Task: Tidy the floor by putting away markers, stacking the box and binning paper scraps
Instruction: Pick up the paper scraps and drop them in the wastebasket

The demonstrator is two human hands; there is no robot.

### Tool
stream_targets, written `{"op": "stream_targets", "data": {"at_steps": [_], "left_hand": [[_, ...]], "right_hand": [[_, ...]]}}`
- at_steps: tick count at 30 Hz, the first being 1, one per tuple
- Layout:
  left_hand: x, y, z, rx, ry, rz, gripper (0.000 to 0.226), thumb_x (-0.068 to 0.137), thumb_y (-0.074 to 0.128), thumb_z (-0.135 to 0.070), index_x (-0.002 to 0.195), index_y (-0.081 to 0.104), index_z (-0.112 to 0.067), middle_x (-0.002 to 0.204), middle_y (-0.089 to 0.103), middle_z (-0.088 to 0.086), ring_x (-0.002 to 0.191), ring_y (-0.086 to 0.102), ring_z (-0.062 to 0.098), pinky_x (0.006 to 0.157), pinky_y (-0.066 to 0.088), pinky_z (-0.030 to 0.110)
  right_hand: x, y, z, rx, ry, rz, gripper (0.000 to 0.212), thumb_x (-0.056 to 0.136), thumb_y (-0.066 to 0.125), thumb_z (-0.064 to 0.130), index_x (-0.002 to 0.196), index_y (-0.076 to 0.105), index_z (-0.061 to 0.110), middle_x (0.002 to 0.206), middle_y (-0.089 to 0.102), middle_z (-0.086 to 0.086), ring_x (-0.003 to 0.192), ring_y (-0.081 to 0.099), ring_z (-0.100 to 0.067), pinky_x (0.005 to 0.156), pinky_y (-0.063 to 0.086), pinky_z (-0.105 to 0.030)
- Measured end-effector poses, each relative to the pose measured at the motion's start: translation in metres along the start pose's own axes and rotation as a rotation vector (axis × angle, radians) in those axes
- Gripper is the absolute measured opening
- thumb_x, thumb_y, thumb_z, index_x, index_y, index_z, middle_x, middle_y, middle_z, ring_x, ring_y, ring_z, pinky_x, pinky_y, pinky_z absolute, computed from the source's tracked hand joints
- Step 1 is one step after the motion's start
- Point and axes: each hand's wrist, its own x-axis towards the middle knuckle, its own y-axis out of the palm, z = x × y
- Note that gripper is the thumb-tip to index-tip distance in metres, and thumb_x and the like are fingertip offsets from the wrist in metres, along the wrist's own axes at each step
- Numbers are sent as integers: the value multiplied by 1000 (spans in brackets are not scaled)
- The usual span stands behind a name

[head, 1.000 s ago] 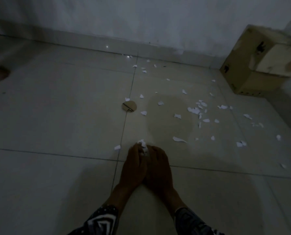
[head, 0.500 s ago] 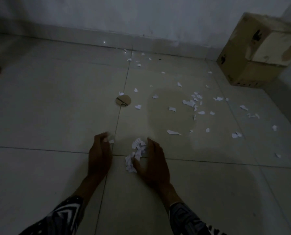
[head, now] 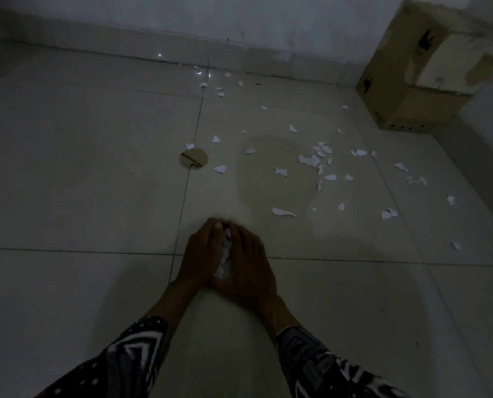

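On the tiled floor, my left hand [head: 201, 254] and my right hand [head: 249, 268] are pressed together side by side, cupping a small pile of white paper scraps [head: 224, 255] between them. Only a strip of the pile shows between the palms. Several more white scraps [head: 314, 159] lie scattered over the tiles ahead and to the right, one long piece [head: 282, 212] closest to my hands. A cardboard box [head: 420, 73] stands in the far right corner against the wall. No markers are visible.
A small round cardboard disc [head: 194, 158] lies on a tile joint ahead of my hands. The wall and its skirting run along the back; another wall closes the right side behind the box. The room is dim.
Half a second ago my hands were apart with the scrap pile between them; both have swept inward and now close around the pile.
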Motion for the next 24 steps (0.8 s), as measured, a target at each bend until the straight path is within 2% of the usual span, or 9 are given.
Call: {"op": "stream_targets", "data": {"at_steps": [4,6,9,13,17,20,22,24], "left_hand": [[-14,-6,-5,25,30,48,27,104,47,-28,85,64,-17,78,64,-10,72,59,-2,63,43,13],[-19,-12,-7,-25,-4,28,25,103,51,-20,84,66,-12,80,67,-2,74,61,4,67,47,26],[-20,-29,-4,-105,19,-55,16,97,57,-5,95,72,2,97,73,14,91,69,26,84,57,41],[-17,-48,6,-491,-293,-248,28,98,45,-5,98,70,9,100,72,22,98,69,36,96,53,50],[-11,-51,6,-615,-429,-246,34,103,40,-7,114,60,18,119,64,32,112,62,42,106,46,48],[-11,-45,2,-635,-447,-282,35,104,37,-5,116,57,20,123,61,32,107,61,37,105,46,45],[-14,-44,-1,-650,-432,-293,31,103,37,-2,110,61,16,121,62,33,106,62,36,104,47,46],[-17,-47,0,-661,-433,-302,27,100,41,-3,94,65,6,113,67,29,105,65,37,99,51,43]], "right_hand": [[-4,-2,2,-57,-37,-86,101,84,61,64,155,25,2,163,22,-10,150,23,-27,122,20,-42],[-6,1,4,-44,-43,-110,103,83,59,69,155,26,2,162,25,-9,149,25,-26,122,20,-39],[-8,3,5,16,-21,-96,105,78,68,68,153,32,3,159,32,-9,147,29,-26,124,15,-36],[-9,-1,7,37,2,-110,118,65,61,88,156,26,23,151,37,0,139,33,-21,118,25,-35],[-7,-6,13,-49,-21,-123,114,61,55,94,148,38,22,137,44,-3,124,43,-24,108,35,-38],[-3,-8,15,-163,-27,-67,110,60,52,96,142,44,23,126,44,-4,112,42,-23,99,37,-38],[0,-8,17,-195,-36,-46,108,60,53,96,140,47,22,121,45,-4,108,42,-23,96,37,-37],[2,-5,21,-203,-63,-52,105,62,52,95,134,53,19,116,48,-6,104,44,-25,91,37,-39]]}}
